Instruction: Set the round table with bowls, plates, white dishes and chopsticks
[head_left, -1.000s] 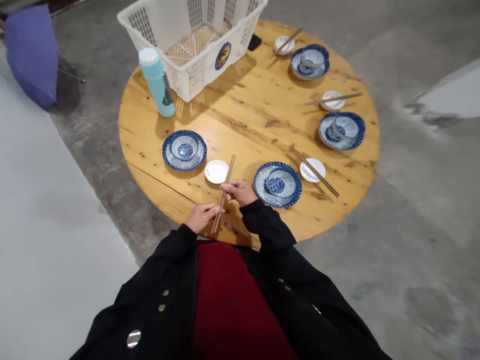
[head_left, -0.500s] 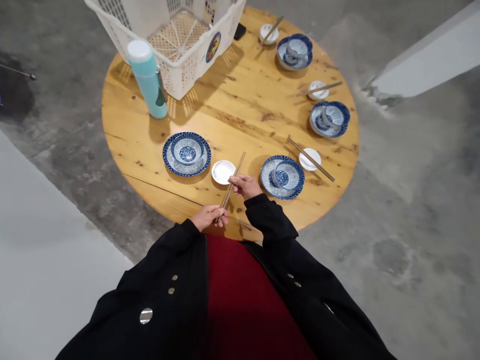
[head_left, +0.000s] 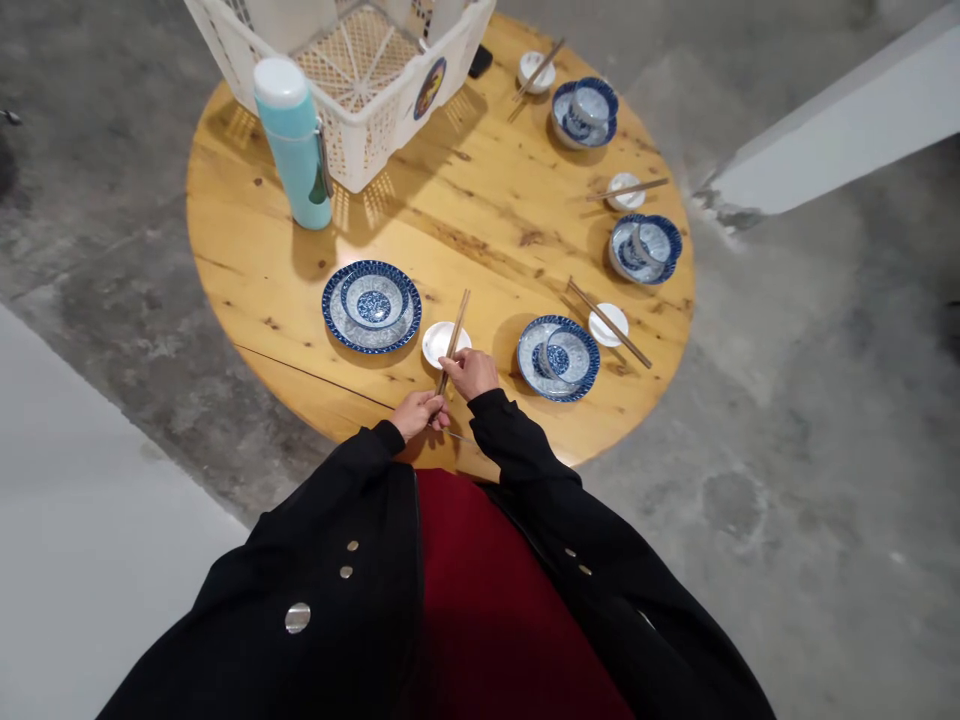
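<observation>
A pair of slim wooden chopsticks (head_left: 454,335) stands tilted over a small white saucer (head_left: 433,345), their upper tips pointing away from me. My left hand (head_left: 416,415) is closed around their lower ends, which it hides. My right hand (head_left: 469,373) sits just above it, with its fingers against the chopsticks. To the left lies a blue-and-white plate with a bowl on it (head_left: 371,307). A matching plate and bowl (head_left: 559,358) lies to the right of my right hand, with neither hand touching it.
A round pine table (head_left: 450,210) stands on a concrete floor. A white plastic basket (head_left: 360,90), a teal flask (head_left: 292,145) and a black phone (head_left: 480,61) are at its far side. More blue-and-white dishes (head_left: 645,249), saucers and chopsticks (head_left: 609,323) lie toward the right.
The view has swung, shifting the table up and left. The chopsticks now lie over the saucer rather than beside it, and my left hand covers their lower ends.
</observation>
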